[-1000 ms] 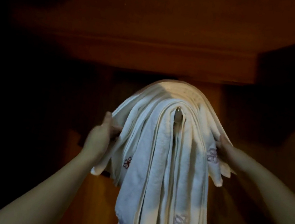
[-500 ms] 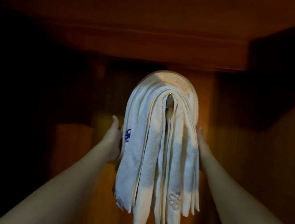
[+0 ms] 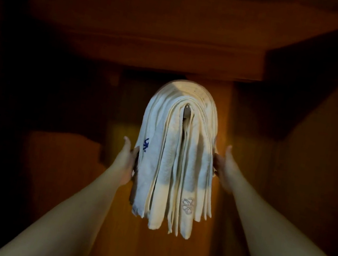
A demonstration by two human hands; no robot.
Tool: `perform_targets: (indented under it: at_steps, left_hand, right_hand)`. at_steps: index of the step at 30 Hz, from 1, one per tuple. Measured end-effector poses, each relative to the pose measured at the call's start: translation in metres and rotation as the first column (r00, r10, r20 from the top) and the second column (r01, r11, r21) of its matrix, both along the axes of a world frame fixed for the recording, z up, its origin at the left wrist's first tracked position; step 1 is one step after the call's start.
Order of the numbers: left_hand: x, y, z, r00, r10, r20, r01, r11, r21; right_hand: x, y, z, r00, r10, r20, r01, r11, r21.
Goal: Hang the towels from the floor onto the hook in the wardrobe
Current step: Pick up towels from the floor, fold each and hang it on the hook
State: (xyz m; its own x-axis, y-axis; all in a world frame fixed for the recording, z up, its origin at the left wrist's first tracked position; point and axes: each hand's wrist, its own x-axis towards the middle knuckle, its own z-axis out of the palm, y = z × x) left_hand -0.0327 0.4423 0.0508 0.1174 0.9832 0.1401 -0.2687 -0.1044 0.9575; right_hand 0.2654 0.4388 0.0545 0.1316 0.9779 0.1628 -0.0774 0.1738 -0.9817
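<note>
Dark wooden wardrobe (image 3: 201, 43); one hook (image 3: 186, 111), several draped towels (image 3: 171, 162), two flanking hands.

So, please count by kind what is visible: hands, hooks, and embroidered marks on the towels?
Hands: 2, left hand and right hand
Hook: 1
Embroidered marks: 2, blue mark and pale mark
Total: 5

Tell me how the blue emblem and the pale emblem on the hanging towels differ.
The blue emblem is dark blue and sits high on the outermost left fold, beside the left hand. The pale emblem is faint, outline-like, and sits low near the hanging ends, toward the right. Both are stitched on white towels.
</note>
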Motion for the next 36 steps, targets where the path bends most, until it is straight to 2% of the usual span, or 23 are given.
perform_targets:
  at_steps: [4, 8, 13, 17, 19, 22, 25, 28, 32, 36]
  left_hand:
    - [-0.017, -0.038, -0.008, 0.989, 0.137, -0.051, -0.133, 0.988, 0.073]
    - [-0.033, -0.089, -0.030, 0.966, 0.201, -0.163, -0.177, 0.972, 0.152]
    - [-0.048, -0.161, -0.082, 0.914, 0.190, -0.358, -0.120, 0.971, 0.208]
    - [-0.042, -0.225, -0.126, 0.820, 0.166, -0.547, -0.047, 0.973, 0.225]
    - [-0.033, -0.249, -0.154, 0.775, 0.104, -0.623, 0.004, 0.986, 0.169]
    - [-0.015, -0.283, -0.201, 0.646, -0.047, -0.762, 0.147, 0.987, 0.064]
    - [0.013, -0.313, -0.255, 0.553, -0.169, -0.815, 0.279, 0.960, -0.010]
    - [0.053, -0.343, -0.311, 0.456, -0.290, -0.841, 0.376, 0.920, -0.113]
    - [0.120, -0.379, -0.380, 0.326, -0.497, -0.804, 0.506, 0.810, -0.296]
    - [0.212, -0.414, -0.432, 0.233, -0.596, -0.768, 0.520, 0.744, -0.420]
  right_hand:
    - [0.002, -0.050, -0.014, 0.974, -0.223, 0.047, 0.223, 0.975, 0.008]
    - [-0.008, -0.115, -0.038, 0.947, -0.291, 0.135, 0.291, 0.957, 0.020]
    - [-0.035, -0.218, -0.085, 0.866, -0.283, 0.412, 0.349, 0.932, -0.093]
    - [-0.049, -0.303, -0.146, 0.774, -0.151, 0.615, 0.273, 0.956, -0.109]
    - [-0.045, -0.342, -0.180, 0.713, -0.106, 0.693, 0.254, 0.960, -0.115]
    - [-0.029, -0.393, -0.232, 0.646, -0.034, 0.763, 0.264, 0.947, -0.181]
    - [-0.005, -0.441, -0.289, 0.602, 0.039, 0.798, 0.306, 0.911, -0.276]
    - [0.023, -0.492, -0.350, 0.642, 0.050, 0.765, 0.358, 0.862, -0.358]
    - [0.065, -0.561, -0.432, 0.722, -0.009, 0.692, 0.454, 0.761, -0.464]
    - [0.120, -0.623, -0.497, 0.773, -0.014, 0.634, 0.495, 0.638, -0.589]
